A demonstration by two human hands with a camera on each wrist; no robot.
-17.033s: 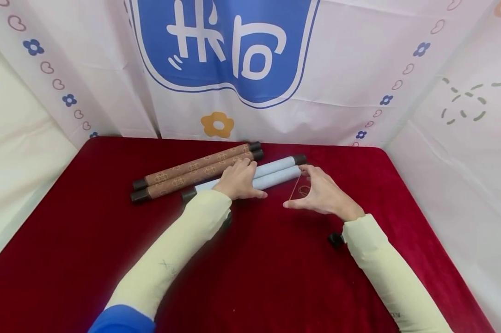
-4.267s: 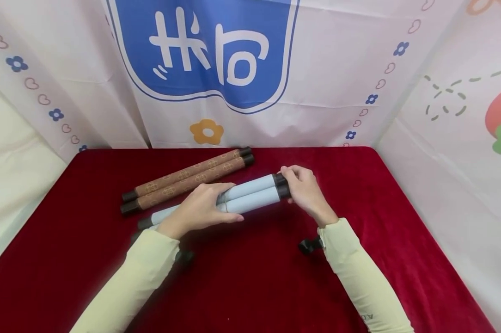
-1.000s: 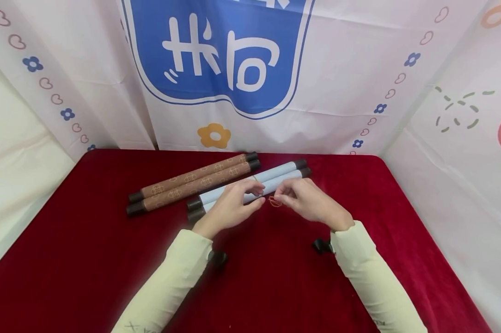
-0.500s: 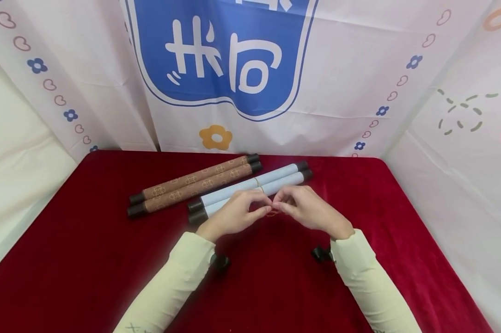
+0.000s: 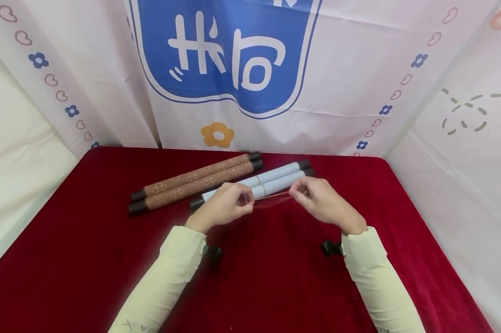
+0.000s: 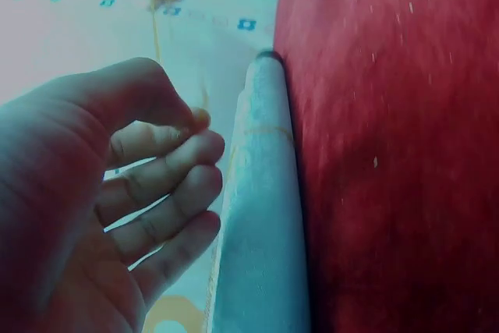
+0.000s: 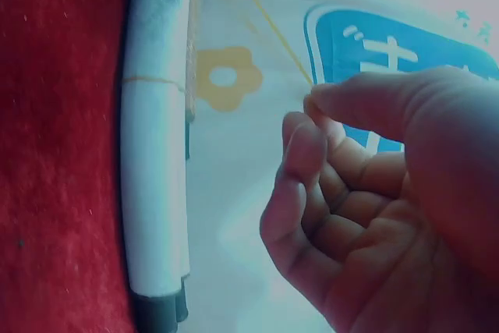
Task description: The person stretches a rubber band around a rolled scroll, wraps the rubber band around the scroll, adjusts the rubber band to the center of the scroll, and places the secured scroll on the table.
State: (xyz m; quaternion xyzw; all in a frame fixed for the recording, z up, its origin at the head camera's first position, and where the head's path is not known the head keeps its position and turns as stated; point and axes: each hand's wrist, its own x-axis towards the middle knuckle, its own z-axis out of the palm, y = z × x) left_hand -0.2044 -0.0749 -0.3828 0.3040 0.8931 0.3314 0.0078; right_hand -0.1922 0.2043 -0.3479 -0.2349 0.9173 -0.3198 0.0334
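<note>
Two light-blue rolls with dark end caps (image 5: 275,175), which look like scrolls, lie side by side on the red-covered table. A thin tan rubber band (image 5: 264,189) circles them near the middle. In front of them, my left hand (image 5: 225,203) and right hand (image 5: 325,203) each pinch one end of another thin rubber band (image 5: 273,195), drawn out between them. The right wrist view shows this band (image 7: 273,25) running from thumb and forefinger toward the other hand. My left hand covers part of the nearer blue roll.
Two brown patterned rolls (image 5: 200,180) with dark caps lie together behind and left of the blue ones. A white printed curtain (image 5: 338,92) hangs at the table's back edge, with more white cloth on both sides.
Seconds ago my hands held up the blue rolls; these now lie on the table, banded. Half a second ago my fingertips met over the loose band; now they have parted sideways, stretching it.
</note>
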